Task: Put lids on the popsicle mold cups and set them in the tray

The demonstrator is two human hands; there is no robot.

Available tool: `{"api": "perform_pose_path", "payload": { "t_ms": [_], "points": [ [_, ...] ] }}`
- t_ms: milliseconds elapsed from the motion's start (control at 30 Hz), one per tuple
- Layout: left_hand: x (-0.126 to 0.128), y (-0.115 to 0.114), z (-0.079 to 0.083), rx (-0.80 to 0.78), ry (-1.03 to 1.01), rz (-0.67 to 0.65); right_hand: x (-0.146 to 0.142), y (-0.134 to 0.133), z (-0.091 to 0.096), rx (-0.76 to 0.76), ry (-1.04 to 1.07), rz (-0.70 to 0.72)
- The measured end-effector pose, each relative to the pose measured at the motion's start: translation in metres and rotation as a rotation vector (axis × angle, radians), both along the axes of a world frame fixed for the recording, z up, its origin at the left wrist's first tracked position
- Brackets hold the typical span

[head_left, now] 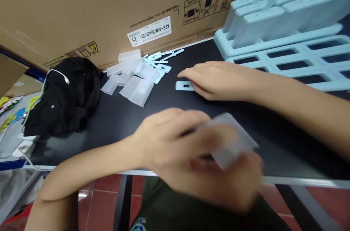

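Observation:
My left hand (191, 147), smeared by motion near the table's front edge, is wrapped round a translucent plastic sleeve (232, 140). My right hand (216, 78) lies on the black table with its fingers stretched flat over a small pale blue slotted piece (183, 85), whose left end shows past the fingertips. Beyond it lies a heap of translucent sleeves (133, 81) and several pale blue sticks (161, 61).
A pale blue mould tray (287, 56) with slots stands at the back right, with filled moulds (273, 16) behind it. A large cardboard box (109, 8) walls the back. A black cloth bundle (62, 96) with a white cable lies at the left.

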State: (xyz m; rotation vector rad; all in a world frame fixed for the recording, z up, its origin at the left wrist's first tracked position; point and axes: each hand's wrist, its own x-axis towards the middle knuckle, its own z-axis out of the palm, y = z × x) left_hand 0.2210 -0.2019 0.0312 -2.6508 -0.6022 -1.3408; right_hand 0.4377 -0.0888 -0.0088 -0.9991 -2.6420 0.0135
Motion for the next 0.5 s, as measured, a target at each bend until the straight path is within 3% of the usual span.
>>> {"api": "perform_pose_path", "payload": {
  "t_ms": [100, 233, 367, 500],
  "points": [
    [-0.011, 0.036, 0.006, 0.116, 0.155, -0.09, 0.001, -0.001, 0.007, -0.002, -0.083, 0.0],
    [-0.025, 0.074, 0.005, 0.084, 0.205, 0.073, 0.01, -0.007, 0.026, 0.038, 0.057, -0.01],
    [-0.029, 0.082, -0.001, -0.054, 0.205, 0.144, 0.009, -0.025, 0.045, -0.057, 0.268, 0.052],
    [-0.024, 0.076, -0.011, -0.19, 0.116, 0.078, 0.001, -0.036, 0.049, -0.129, 0.158, 0.077]
  ]
}}
